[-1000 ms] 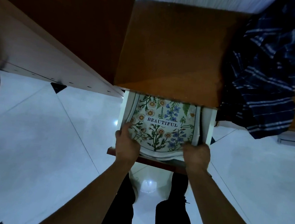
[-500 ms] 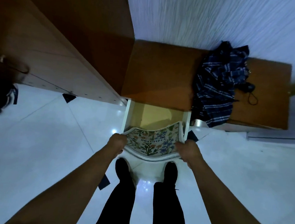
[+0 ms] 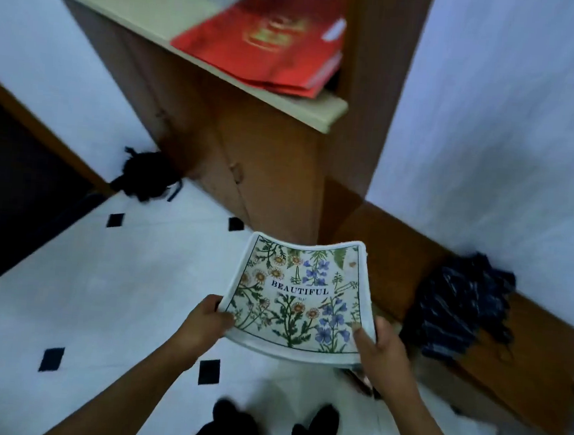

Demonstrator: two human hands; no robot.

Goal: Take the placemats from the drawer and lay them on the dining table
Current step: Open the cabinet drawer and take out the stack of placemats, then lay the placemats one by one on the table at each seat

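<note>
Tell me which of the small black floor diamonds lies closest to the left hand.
The black diamond just below the left hand, beside that forearm. The other three diamonds sit farther off: two near the cabinet, one far left.

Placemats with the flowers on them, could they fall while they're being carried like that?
Maybe. The placemats are a floppy stack, sagging in the middle, pinched only at the near corners by the left hand and right hand, so a lower one might slide out. They also hide part of the glossy floor ahead, so tripping is possible.
</note>
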